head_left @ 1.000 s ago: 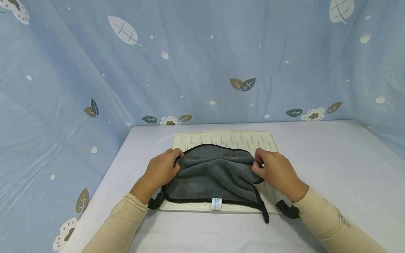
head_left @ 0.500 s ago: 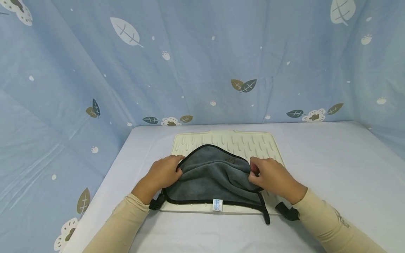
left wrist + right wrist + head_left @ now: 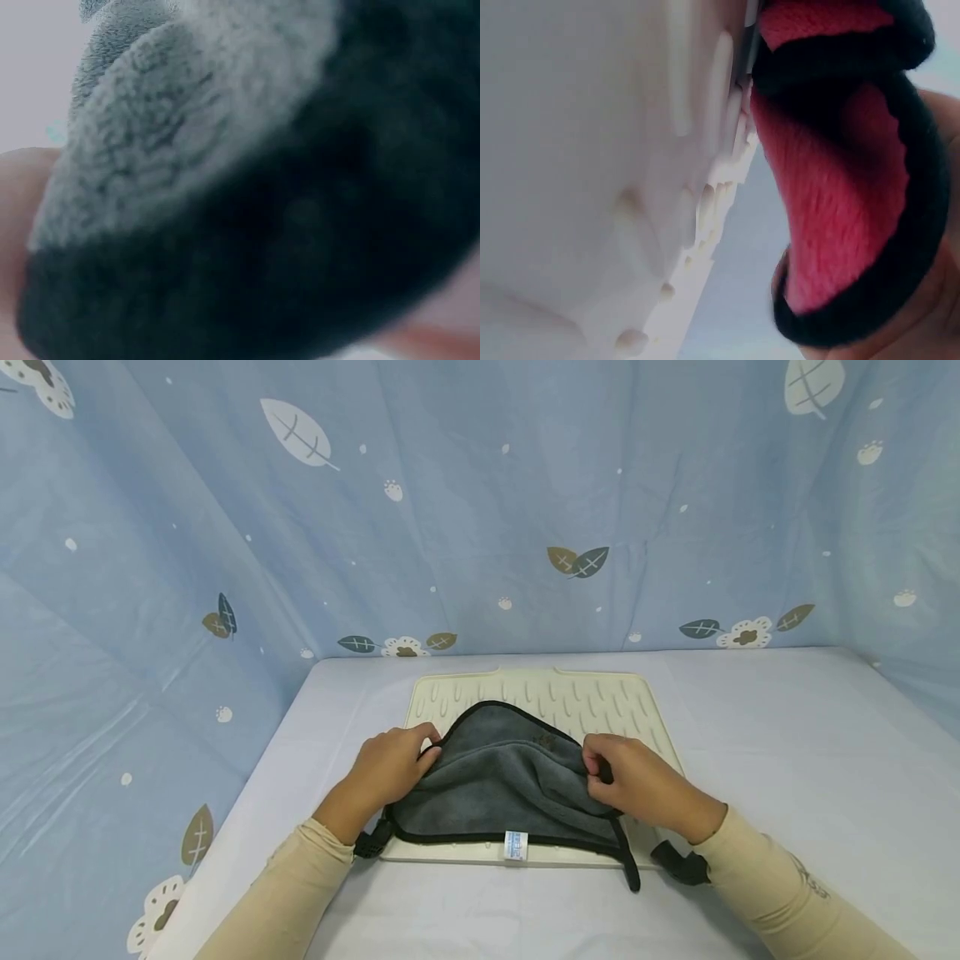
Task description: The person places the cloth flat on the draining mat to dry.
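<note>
A grey plush cloth with black edging and a white label lies rumpled over a cream ridged washboard. A brown stain marks its upper right part. My left hand pinches the cloth's left edge between thumb and fingers. At the right edge, my right hand grips a bunched fold. In the left wrist view the grey pile and dark edging fill most of the picture. The right wrist view shows the cloth's red underside, curled up above the board's ridges.
The board rests on a white-covered table. A blue curtain with leaf and flower prints hangs behind and at the sides. A black hanging loop of the cloth droops over the board's front edge. Black straps show by both wrists.
My right hand has moved a little left and down, drawing the cloth's right edge inward, so its top outline is more peaked. My left hand has shifted its fingers slightly on the left edge.
</note>
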Demonstrator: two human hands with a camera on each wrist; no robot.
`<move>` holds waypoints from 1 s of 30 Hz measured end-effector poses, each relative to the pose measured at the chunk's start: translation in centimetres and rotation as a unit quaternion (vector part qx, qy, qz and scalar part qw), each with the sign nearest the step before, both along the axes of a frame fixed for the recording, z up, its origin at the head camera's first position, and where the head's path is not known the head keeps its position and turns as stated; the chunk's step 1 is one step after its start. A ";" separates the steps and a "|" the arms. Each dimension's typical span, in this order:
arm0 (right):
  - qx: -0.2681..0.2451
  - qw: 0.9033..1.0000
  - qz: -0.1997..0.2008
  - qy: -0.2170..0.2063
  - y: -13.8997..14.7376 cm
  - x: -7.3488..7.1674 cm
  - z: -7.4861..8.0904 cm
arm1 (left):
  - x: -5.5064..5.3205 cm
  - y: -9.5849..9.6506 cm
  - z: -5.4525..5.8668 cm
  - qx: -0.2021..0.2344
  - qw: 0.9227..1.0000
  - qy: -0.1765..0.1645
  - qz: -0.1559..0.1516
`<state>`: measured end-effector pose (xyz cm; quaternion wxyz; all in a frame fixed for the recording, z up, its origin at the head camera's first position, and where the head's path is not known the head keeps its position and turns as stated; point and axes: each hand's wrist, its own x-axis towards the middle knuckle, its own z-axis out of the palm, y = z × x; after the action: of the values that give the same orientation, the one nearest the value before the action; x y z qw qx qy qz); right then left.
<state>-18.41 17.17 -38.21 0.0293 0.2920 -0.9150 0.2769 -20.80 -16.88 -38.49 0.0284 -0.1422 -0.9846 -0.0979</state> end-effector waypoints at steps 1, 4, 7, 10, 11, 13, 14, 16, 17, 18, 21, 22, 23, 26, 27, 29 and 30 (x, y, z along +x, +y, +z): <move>0.006 1.000 -0.004 0.013 0.0 0.0 0.0 | 0.0 0.0 0.1 0.004 1.000 0.005 0.004; 0.025 0.998 -0.023 0.050 0.1 0.0 0.0 | 0.0 0.0 0.2 0.014 1.000 0.018 0.016; 0.034 0.996 -0.047 0.073 0.2 0.0 0.2 | 0.1 -0.1 0.3 0.018 0.999 0.031 0.023; 0.031 0.993 -0.070 0.091 0.3 0.0 0.4 | 0.1 -0.1 0.4 0.024 0.998 0.050 0.029; 0.028 0.992 -0.077 0.097 0.3 0.1 0.5 | 0.1 -0.1 0.4 0.028 0.998 0.057 0.031; 0.017 0.989 -0.088 0.115 0.3 0.1 0.6 | 0.1 -0.1 0.5 0.037 0.996 0.068 0.035; 0.010 0.988 -0.092 0.126 0.3 0.1 0.7 | 0.1 -0.1 0.5 0.042 0.996 0.072 0.038; -0.006 0.984 -0.098 0.150 0.2 0.1 0.7 | 0.1 -0.1 0.6 0.051 0.994 0.080 0.044; -0.013 0.981 -0.101 0.163 0.2 0.1 0.7 | 0.1 -0.1 0.6 0.056 0.994 0.083 0.046; -0.018 0.979 -0.103 0.175 0.2 0.1 0.7 | 0.1 -0.1 0.7 0.060 0.993 0.085 0.048; -0.025 0.976 -0.104 0.189 0.2 0.0 0.7 | 0.1 -0.1 0.7 0.068 0.992 0.092 0.049; -0.024 0.977 -0.104 0.186 0.2 0.0 0.7 | 0.1 -0.1 0.7 0.069 0.992 0.092 0.048; -0.021 0.978 -0.103 0.181 0.2 0.0 0.7 | 0.1 -0.2 0.7 0.070 0.992 0.090 0.047; -0.004 0.983 -0.097 0.156 0.3 0.0 0.6 | 0.1 -0.2 0.6 0.065 0.994 0.082 0.040; 0.004 0.984 -0.095 0.149 0.3 0.0 0.5 | 0.1 -0.2 0.5 0.063 0.994 0.078 0.038; 0.017 0.986 -0.092 0.135 0.4 0.0 0.5 | 0.1 -0.2 0.5 0.057 0.995 0.073 0.032; 0.022 0.987 -0.091 0.129 0.4 0.0 0.4 | 0.1 -0.3 0.5 0.054 0.995 0.073 0.029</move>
<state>-18.38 17.57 -37.77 0.1653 0.2411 -0.9323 0.2127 -20.70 -17.13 -38.01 0.1101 -0.1186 -0.9770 -0.1392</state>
